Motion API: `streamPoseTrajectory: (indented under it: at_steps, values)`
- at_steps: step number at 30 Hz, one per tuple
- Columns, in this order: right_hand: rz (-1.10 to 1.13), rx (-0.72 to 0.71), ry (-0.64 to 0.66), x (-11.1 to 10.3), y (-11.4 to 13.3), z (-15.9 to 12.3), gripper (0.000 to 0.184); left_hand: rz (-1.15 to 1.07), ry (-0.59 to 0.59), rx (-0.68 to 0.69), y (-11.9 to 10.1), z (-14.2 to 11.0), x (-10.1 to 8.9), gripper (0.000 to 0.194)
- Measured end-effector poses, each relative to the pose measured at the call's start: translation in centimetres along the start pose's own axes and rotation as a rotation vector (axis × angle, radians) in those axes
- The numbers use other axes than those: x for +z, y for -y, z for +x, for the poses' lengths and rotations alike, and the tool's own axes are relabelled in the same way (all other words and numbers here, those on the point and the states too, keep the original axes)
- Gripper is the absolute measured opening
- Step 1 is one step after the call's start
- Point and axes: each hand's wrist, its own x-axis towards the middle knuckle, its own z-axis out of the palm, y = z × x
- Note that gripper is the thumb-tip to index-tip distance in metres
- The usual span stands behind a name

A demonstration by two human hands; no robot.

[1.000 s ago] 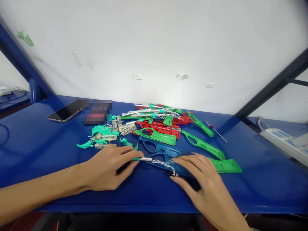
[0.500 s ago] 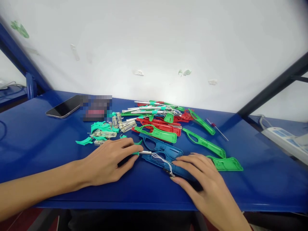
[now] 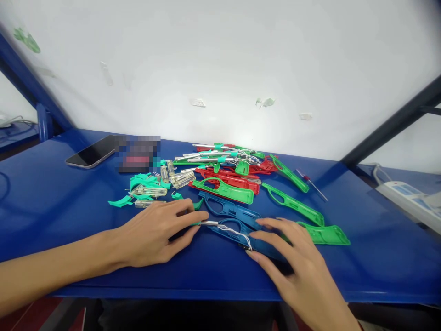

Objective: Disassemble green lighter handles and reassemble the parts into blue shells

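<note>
A blue plastic shell (image 3: 237, 232) lies on the blue table (image 3: 51, 207) near the front edge. My left hand (image 3: 156, 234) pinches the end of a thin metal tube (image 3: 208, 223) with a small teal piece, held against the shell's left end. White wires (image 3: 236, 233) run from the tube across the shell. My right hand (image 3: 292, 257) presses down on the shell's right part, fingers curled over it, thumb beside a small black part at the wire ends. A second blue shell (image 3: 229, 209) lies just behind.
Behind the hands lies a heap of green (image 3: 223, 189) and red shells (image 3: 229, 179), metal tubes and teal triggers (image 3: 146, 184). Green shells (image 3: 292, 207) lie to the right, with a small screwdriver (image 3: 312, 182). A phone (image 3: 91, 157) rests far left, a power strip (image 3: 406, 198) far right.
The hands stay on the blue shell. My left fingers have slid a little right along the tube, and the view has shifted slightly.
</note>
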Motion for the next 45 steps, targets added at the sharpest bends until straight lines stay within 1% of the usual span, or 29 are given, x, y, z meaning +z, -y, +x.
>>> streamPoseTrajectory:
  at_steps: [6, 10, 15, 27, 30, 32, 36, 40, 42, 45]
  values:
    - [0.025, -0.04, 0.03, -0.3, 0.3, 0.5, 0.016, 0.035, 0.02, 0.024, -0.1, 0.2, -0.1, 0.028]
    - [0.031, -0.06, 0.023, -0.5, 0.3, 0.6, 0.015, 0.058, 0.013, 0.05, -0.3, 0.2, -0.3, 0.029]
    - [0.028, -0.067, 0.012, -0.6, 0.4, 0.5, 0.015, 0.054, -0.001, 0.04, -0.2, 0.1, -0.3, 0.027]
    - [0.04, -0.087, -0.013, -0.6, 0.4, 0.6, 0.015, 0.08, 0.027, 0.035, -0.4, 0.3, -0.4, 0.032]
    - [0.008, -0.067, -0.024, -0.5, 0.2, 0.5, 0.018, 0.053, 0.048, 0.022, -0.4, 0.3, -0.3, 0.032]
    - [-0.03, -0.036, -0.02, -0.3, 0.1, 0.5, 0.025, 0.05, 0.062, 0.016, -0.5, 0.3, -0.4, 0.033]
    - [-0.069, 0.05, 0.048, 0.0, -0.2, 0.4, 0.036, 0.046, 0.078, 0.005, -0.5, 0.3, -0.4, 0.032]
    - [-0.046, 0.086, 0.104, 0.4, -0.5, 0.3, 0.035, -0.009, 0.044, -0.007, -0.4, 0.2, -0.3, 0.027]
    - [-0.029, 0.093, 0.091, 0.4, -0.6, 0.2, 0.034, -0.062, 0.014, -0.023, -0.4, 0.1, -0.3, 0.024]
    - [-0.014, 0.066, 0.048, 0.4, -0.6, 0.0, 0.032, -0.166, -0.034, -0.041, -0.3, 0.0, -0.5, 0.024]
